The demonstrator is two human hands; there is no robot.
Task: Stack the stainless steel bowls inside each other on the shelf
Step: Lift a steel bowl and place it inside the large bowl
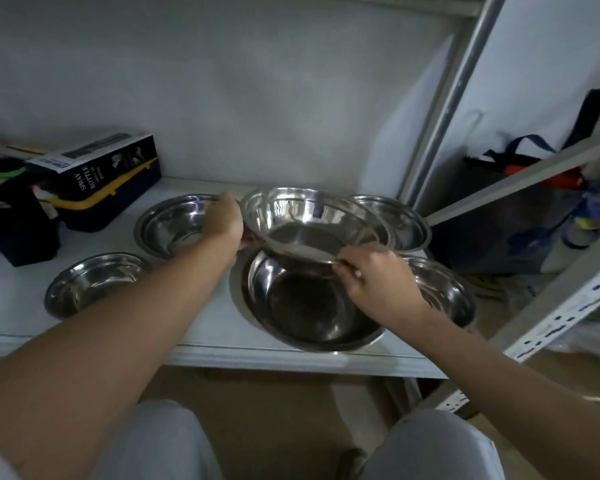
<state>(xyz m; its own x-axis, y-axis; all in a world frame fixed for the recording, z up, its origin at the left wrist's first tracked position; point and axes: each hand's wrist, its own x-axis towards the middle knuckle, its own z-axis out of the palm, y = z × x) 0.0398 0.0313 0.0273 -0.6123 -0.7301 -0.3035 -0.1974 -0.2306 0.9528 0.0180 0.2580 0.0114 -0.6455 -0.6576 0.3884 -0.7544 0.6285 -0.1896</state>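
Steel bowl (312,225) between both hands — left hand (224,221), right hand (374,277).

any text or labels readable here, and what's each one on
"SPRAY BOTTLE": white letters running sideways on the dark box at the shelf's left.
Smaller lines beside those words on that box: too blurred to read.
White strip along the box's top edge: print unreadable.
Steel bowls: no markings visible.

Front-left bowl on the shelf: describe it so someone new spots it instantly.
Find the white shelf and the large bowl near its front edge, under the lifted bowl held by both hands. The front-left bowl sits at the shelf's front, left of the left forearm. It stands alone, smaller than the large bowl, nearest the dark box.
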